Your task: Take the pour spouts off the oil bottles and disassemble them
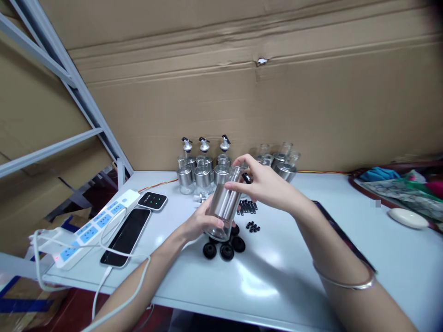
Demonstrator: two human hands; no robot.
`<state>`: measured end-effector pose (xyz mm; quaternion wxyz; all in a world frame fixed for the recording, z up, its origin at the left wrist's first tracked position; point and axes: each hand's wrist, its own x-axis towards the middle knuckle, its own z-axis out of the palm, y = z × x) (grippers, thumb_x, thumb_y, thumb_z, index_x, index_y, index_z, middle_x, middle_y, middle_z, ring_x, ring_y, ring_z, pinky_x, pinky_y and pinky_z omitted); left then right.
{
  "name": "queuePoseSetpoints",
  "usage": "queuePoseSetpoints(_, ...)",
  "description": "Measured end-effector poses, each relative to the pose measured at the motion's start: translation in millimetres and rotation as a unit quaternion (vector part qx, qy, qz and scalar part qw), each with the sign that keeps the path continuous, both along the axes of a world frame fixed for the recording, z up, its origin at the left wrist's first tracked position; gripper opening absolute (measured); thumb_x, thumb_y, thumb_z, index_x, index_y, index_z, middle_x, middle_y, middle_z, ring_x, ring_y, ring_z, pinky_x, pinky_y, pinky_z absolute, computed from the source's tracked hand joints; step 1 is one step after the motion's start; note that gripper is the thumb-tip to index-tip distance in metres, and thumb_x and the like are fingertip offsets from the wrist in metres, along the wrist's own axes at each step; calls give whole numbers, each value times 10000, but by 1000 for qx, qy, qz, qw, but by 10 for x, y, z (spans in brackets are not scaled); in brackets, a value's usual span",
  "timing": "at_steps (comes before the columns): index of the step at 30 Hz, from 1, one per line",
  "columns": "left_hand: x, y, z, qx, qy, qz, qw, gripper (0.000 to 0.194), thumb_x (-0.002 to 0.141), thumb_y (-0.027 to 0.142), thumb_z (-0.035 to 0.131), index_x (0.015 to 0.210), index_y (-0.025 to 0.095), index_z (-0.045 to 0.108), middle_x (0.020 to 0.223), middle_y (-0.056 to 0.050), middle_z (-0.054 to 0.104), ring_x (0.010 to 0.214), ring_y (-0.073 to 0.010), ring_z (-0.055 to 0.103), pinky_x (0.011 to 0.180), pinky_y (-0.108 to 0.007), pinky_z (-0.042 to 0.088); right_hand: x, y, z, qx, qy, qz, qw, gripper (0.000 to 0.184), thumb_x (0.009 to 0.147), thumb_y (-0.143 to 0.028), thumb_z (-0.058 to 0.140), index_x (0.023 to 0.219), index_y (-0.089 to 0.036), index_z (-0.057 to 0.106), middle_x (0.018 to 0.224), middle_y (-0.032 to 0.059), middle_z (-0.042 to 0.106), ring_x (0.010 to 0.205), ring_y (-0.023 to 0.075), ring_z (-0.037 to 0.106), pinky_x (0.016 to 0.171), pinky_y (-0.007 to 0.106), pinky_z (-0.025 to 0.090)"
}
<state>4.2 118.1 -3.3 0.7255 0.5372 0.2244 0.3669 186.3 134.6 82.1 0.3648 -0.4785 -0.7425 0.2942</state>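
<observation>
My left hand (202, 219) is wrapped round the lower part of a glass bottle (223, 205) with a brushed metal sleeve, tilted above the table. My right hand (258, 180) has its fingers curled about the bottle's neck, thumb near the shoulder. A small glossy black piece (247, 178) shows beneath the right fingers; I cannot make out what it is. Below the bottle lie several round black caps (227, 251). Small black rings (253, 227) and a row of black lever-like strips (247, 207) are just beyond. A silvery pourer part (200, 198) lies behind my left hand.
Bottles with pourer tops (204, 145) and open-necked bottles (202, 175) stand at the back, more bottles (286, 168) to the right. At left are a power strip (100, 226), a phone (127, 237), a black-topped device (152, 201) and loose white cables. A dark flat slab (342, 235) lies right.
</observation>
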Motion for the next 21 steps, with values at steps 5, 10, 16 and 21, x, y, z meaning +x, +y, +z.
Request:
queuePoseSetpoints(5, 14, 14, 5, 184, 72, 109, 974, 788, 693, 354, 679, 1367, 225, 290, 1349, -124, 456, 1197, -291, 484, 954, -409, 422, -1, 31, 16, 62, 50, -4, 997, 202, 735, -340, 641, 757, -196, 502, 674, -18, 570, 517, 99, 461, 511, 254, 356)
queuePoseSetpoints(10, -22, 54, -27, 314, 169, 318, 878, 488, 850, 350, 503, 1303, 253, 352, 1362, -83, 420, 1234, -233, 431, 1041, -425, 330, 170, 93, 62, 162, 44, -109, 980, 146, 743, -293, 629, 732, -202, 516, 689, -8, 566, 571, 111, 431, 560, 264, 330)
queuePoseSetpoints(16, 21, 58, -55, 336, 174, 369, 849, 303, 882, 306, 458, 1171, 219, 429, 1164, -80, 503, 1043, -196, 521, 894, -366, 433, 310, 300, -55, 191, 18, -170, 967, 121, 747, -279, 609, 747, -204, 514, 695, -11, 586, 544, 108, 430, 566, 265, 330)
queuePoseSetpoints(21, 82, -415, 191, 470, 255, 229, 814, 208, 878, 231, 468, 1085, 242, 485, 1048, -58, 523, 1011, -199, 514, 867, -352, 453, 277, 417, -171, 207, -40, -167, 963, 112, 749, -264, 610, 790, -196, 531, 760, 8, 630, 584, 121, 472, 590, 257, 336)
